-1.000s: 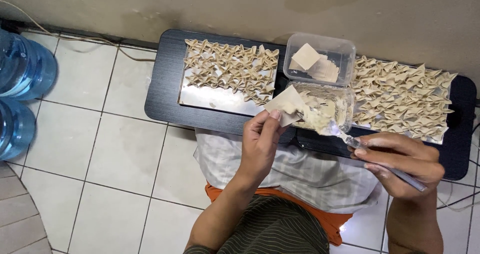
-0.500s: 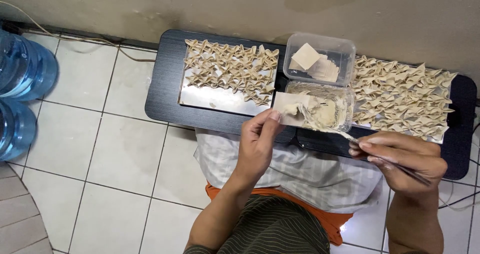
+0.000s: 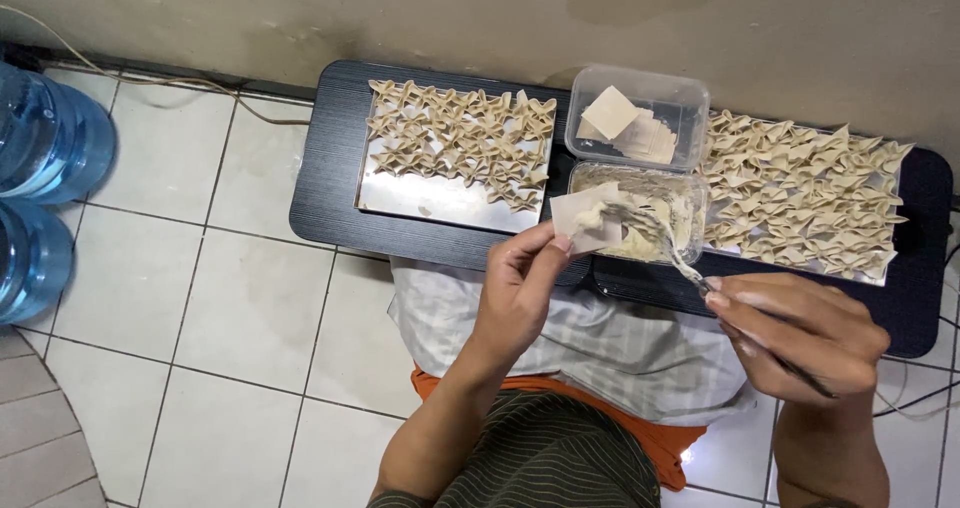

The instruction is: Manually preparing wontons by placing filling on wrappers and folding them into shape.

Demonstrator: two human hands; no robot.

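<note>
Two hands are at work above a low black table (image 3: 330,183), and both are yours. Your left hand (image 3: 520,293) pinches a square dumpling wrapper (image 3: 583,218) between thumb and fingertips, holding it flat and just in front of the filling container (image 3: 690,223). Your right hand (image 3: 795,333) is closed around the handle of a fork (image 3: 665,243), whose tines reach onto the wrapper with a dab of pale filling. The hands are apart, joined only by fork and wrapper. The filling container is clear plastic, holds a pale paste, and sits at the table's near edge. Directly behind it, touching or nearly so, a second clear container (image 3: 690,98) holds a stack of unused square wrappers (image 3: 625,128). To the left of the containers lies a metal tray (image 3: 440,203), its far part covered with rows of folded dumplings (image 3: 460,143) and its near strip bare. To the right lies another tray (image 3: 880,276), almost fully covered with folded dumplings (image 3: 800,193). A pale striped cloth (image 3: 600,343) lies over your lap under the hands. Two blue water jugs (image 3: 45,143) stand on the white tiled floor (image 3: 200,298) at the far left, well apart from the table.
</note>
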